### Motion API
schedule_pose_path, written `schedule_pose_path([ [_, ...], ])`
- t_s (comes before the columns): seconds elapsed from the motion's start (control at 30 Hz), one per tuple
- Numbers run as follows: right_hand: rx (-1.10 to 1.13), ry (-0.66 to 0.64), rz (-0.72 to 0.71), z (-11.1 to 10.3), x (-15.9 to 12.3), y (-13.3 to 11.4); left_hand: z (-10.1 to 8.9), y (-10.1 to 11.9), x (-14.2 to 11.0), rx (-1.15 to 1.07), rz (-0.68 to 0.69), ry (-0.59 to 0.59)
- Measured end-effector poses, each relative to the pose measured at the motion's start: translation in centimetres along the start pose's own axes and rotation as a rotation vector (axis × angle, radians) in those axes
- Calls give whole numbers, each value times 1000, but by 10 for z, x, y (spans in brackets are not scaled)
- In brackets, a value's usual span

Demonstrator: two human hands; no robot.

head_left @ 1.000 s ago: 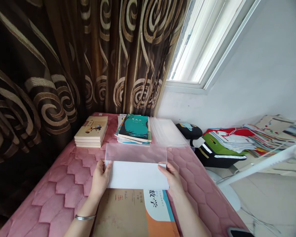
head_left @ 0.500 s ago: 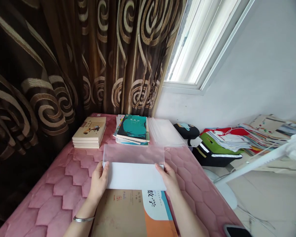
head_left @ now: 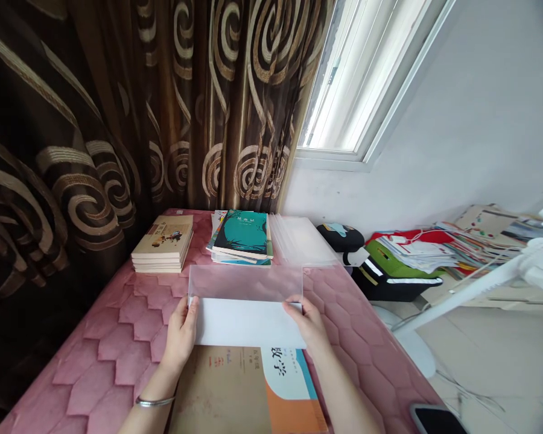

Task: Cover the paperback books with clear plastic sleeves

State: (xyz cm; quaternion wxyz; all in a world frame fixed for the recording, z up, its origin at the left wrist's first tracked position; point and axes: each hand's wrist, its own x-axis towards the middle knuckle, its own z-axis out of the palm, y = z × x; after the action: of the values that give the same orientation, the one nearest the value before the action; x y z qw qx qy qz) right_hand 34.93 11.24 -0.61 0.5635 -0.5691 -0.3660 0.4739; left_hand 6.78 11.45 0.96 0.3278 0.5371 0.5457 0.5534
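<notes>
The left hand (head_left: 181, 330) is pinching the white panel (head_left: 248, 323) at nine o'clock, thumb on top, and the right hand (head_left: 308, 320) is pinching it at three. Clear plastic (head_left: 247, 282) is extending toward twelve; a textbook (head_left: 226, 392) is lying at six.

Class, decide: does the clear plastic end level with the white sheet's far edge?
No, the clear plastic extends farther back than the white sheet.

Looks like a home here — check out that heavy, swirl-patterned curtain (head_left: 172, 102), that bright window (head_left: 353, 78), that pink quilted cover (head_left: 95, 355) (hexagons all over!) — and, over by the wall (head_left: 479, 120), those loosely heaped papers (head_left: 414, 252).
</notes>
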Motion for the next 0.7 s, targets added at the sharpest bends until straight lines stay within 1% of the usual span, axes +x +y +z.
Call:
schedule_pose_path([
  [0.17, -43, 8, -15, 2, 0, -1, -1, 3, -1, -44, -24, -10],
  [0.3, -101, 24, -88, 0, 1, -1, -1, 6, -1, -61, -45, -6],
  [0.47, -178, 1, -168, -12, -4, -15, 1, 7, 0, -59, -80, 54],
  [0.57, -205, 61, -212, -21, -8, -24, 2, 7, 0, -70, -86, 67],
  [0.63, -238, 79, -213, -26, -9, -27, 2, 7, 0, -75, -85, 71],
  [0.7, -298, 55, -187, -30, -8, -27, 1, 7, 0, -79, -82, 79],
])
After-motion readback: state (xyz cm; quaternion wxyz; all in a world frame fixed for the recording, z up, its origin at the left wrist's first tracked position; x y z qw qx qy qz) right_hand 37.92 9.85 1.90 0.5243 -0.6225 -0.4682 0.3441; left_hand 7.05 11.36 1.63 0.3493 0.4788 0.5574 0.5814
